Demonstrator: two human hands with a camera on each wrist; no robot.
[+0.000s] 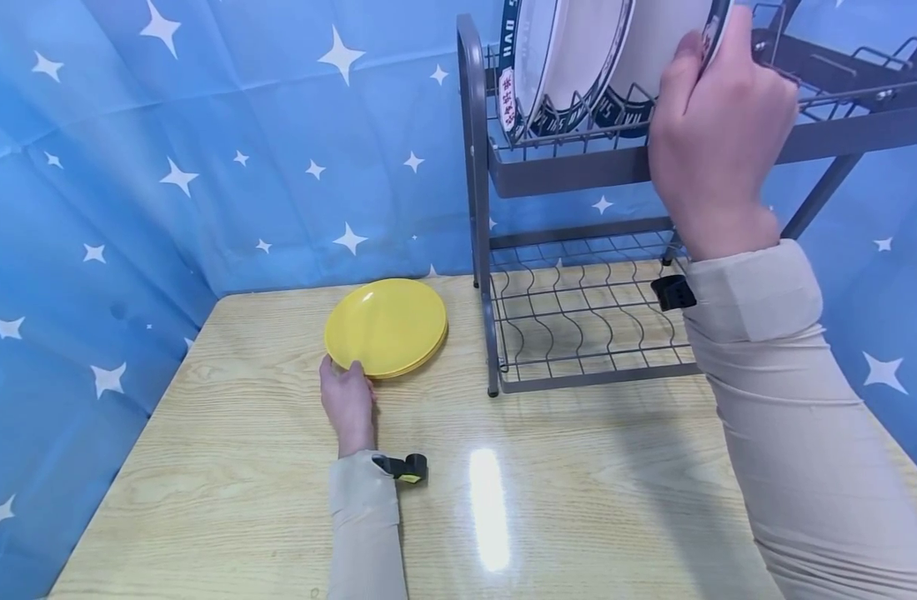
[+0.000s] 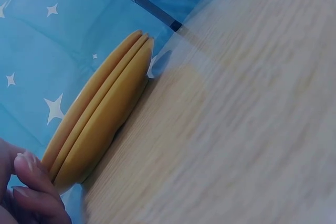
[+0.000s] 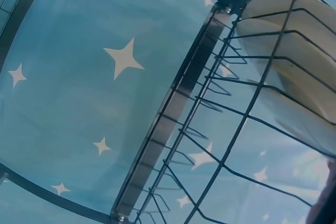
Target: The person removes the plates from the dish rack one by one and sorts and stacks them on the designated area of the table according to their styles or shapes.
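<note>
A stack of yellow plates (image 1: 387, 327) lies on the table left of the rack. My left hand (image 1: 348, 403) holds the stack's near rim, and the left wrist view shows its fingers curled at the edge of the yellow plates (image 2: 102, 111). Up at the top tier of the dark metal dish rack (image 1: 571, 177), my right hand (image 1: 721, 146) pinches the rim of a white plate (image 1: 670, 46) with a dark patterned border. Other white plates (image 1: 586, 50) stand on edge to its left. From below, the right wrist view shows plates (image 3: 294, 51) behind the wires.
The rack's lower wire shelf (image 1: 586, 317) stands close above the wooden table (image 1: 226, 467). A blue curtain with white stars (image 1: 278, 150) hangs behind and at the sides. The rack's left leg (image 1: 491, 333) stands right of the yellow stack.
</note>
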